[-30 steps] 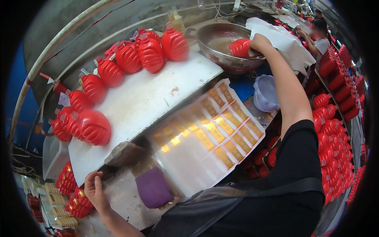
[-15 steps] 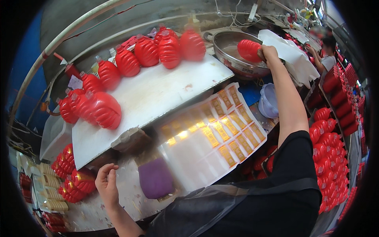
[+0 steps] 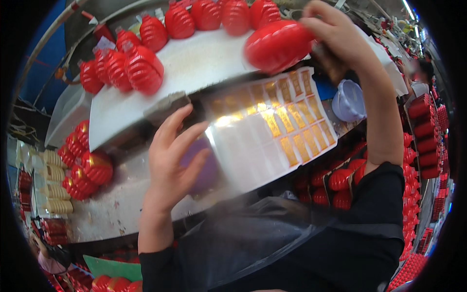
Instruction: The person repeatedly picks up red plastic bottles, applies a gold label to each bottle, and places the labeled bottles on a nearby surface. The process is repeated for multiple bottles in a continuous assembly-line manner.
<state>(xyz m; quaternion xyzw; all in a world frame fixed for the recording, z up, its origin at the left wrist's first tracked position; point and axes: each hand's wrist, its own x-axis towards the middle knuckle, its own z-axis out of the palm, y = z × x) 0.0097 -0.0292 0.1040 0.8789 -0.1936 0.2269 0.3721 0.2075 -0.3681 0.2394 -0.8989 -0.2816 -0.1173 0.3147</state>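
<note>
My right hand (image 3: 335, 36) is closed around the neck end of a red ribbed bottle (image 3: 277, 47), which lies sideways in the air over the right end of a white board (image 3: 199, 58). My left hand (image 3: 171, 163) is raised with fingers apart and nothing in it. It partly covers a purple pad (image 3: 205, 170) on the table. Beside the pad lies a backing sheet (image 3: 248, 163) bearing rows of gold stickers (image 3: 284, 117); its left part has no stickers. Other red bottles (image 3: 180, 20) stand along the board's far and left edges.
A lilac bucket (image 3: 348, 102) stands to the right of the sticker sheet. Red bottles with gold bands (image 3: 97, 166) sit at the left, near cream-coloured containers (image 3: 59, 176). Racks of red bottles (image 3: 340, 181) fill the right side. Another person (image 3: 422, 78) is at the far right.
My right hand has brought the red bottle from the metal basin back toward me, over the board. My left hand has moved up and right, its fingers spreading. The view has shifted.
</note>
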